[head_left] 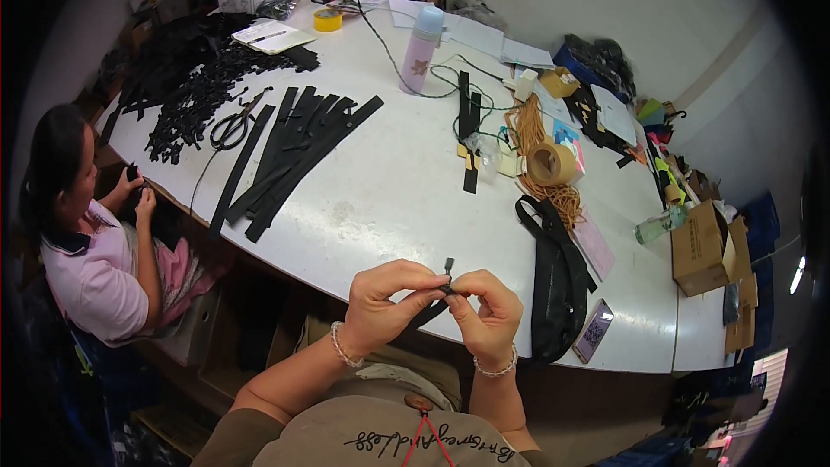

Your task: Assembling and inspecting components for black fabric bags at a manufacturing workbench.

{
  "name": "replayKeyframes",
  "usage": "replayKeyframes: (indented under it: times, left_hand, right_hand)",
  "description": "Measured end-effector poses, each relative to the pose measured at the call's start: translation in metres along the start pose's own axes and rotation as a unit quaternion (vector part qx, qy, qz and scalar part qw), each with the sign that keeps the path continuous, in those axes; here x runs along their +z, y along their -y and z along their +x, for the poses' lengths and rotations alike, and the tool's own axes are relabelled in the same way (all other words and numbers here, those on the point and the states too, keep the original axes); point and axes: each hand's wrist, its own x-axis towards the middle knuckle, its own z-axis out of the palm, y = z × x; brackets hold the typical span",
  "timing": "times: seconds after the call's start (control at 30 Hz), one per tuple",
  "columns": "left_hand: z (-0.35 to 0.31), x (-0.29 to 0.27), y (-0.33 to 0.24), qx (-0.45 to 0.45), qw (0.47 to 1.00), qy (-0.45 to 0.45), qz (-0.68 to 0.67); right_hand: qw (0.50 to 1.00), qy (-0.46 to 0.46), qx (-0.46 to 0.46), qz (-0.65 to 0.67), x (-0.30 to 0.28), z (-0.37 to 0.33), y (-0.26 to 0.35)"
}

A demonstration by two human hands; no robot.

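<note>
Over the table's near edge, my left hand (386, 298) and my right hand (487, 311) meet, thumbs and forefingers pinched together. Between the fingertips is a small black zipper slider (450, 265), its pull tab sticking up. A black zipper tape (427, 316) runs down from the pinch behind my left fingers; its lower end is hidden. Exactly how tape and slider sit together is covered by my fingers. More long black zipper tapes (298, 151) lie fanned out at the left of the table, with a heap of small black pieces (194, 91) beyond them.
Scissors (232, 128) lie beside the heap. A co-worker (104, 251) sits at left, holding a small dark thing. A bottle (421, 50) stands at the back. On the right are a black bag (558, 294), a phone (592, 330), tape roll (551, 163) and cardboard box (705, 251).
</note>
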Motion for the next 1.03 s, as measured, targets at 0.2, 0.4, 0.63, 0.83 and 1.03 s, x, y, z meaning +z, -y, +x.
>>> replayKeyframes:
  times: [0.2,0.4,0.63,0.83,1.03]
  left_hand:
    - [-0.003,-0.002,0.009,0.030,0.999,0.003,-0.018]
    - [-0.003,-0.002,0.011,0.034,0.999,-0.003,-0.008]
    - [-0.004,-0.001,0.008,0.003,1.000,-0.008,-0.002]
    - [-0.001,-0.001,0.001,-0.016,0.999,0.010,0.029]
    - [-0.003,-0.009,0.005,-0.110,0.992,0.054,-0.003]
  right_hand:
    - [0.998,-0.020,-0.046,-0.039,-0.001,-0.001,0.000]
    - [0.998,-0.013,-0.034,-0.042,-0.002,0.000,-0.002]
    - [1.000,0.003,0.022,-0.009,-0.002,-0.003,-0.007]
    - [0.998,0.024,0.059,-0.007,-0.003,-0.003,-0.007]
    - [0.990,0.105,0.090,-0.037,-0.013,0.003,0.000]
